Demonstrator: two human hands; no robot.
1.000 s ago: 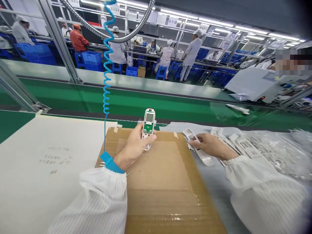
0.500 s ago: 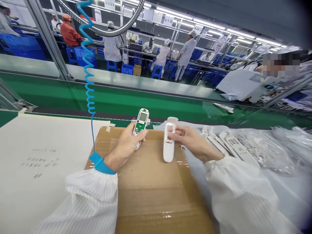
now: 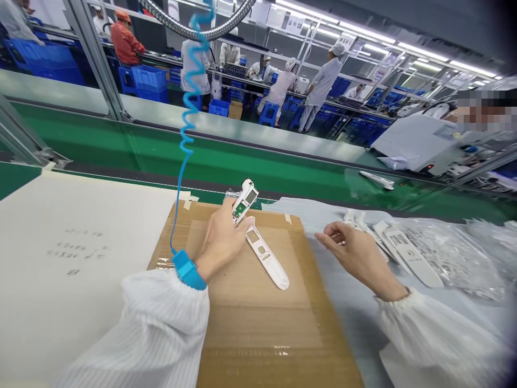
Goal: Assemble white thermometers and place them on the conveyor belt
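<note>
My left hand [image 3: 224, 234] is closed around a white handheld device [image 3: 245, 200] with a small grey screen and a bare green circuit board. Below its thumb, a long white plastic cover [image 3: 269, 258] with cut-out windows lies slantwise on the cardboard [image 3: 258, 334]. The cover's upper end is right by the thumb; whether they touch I cannot tell. To the right of the cardboard, my right hand [image 3: 355, 256] hovers over the pale sheet, fingers loosely curled and slightly apart, with nothing visible in them. A blue wrist strap [image 3: 189, 269] circles my left wrist.
Several white plastic covers [image 3: 407, 250] lie beyond my right hand, beside a clear bag of small parts [image 3: 452, 258]. The blue coiled cord [image 3: 188, 129] hangs down to the wrist strap. White board [image 3: 89, 215] covers the left side. People work at a bench across the green surface [image 3: 242, 167].
My right hand has let go of the white cover, which now lies on the cardboard, and has moved right. The left hand has turned the device, tilting it rightward. The view has shifted slightly.
</note>
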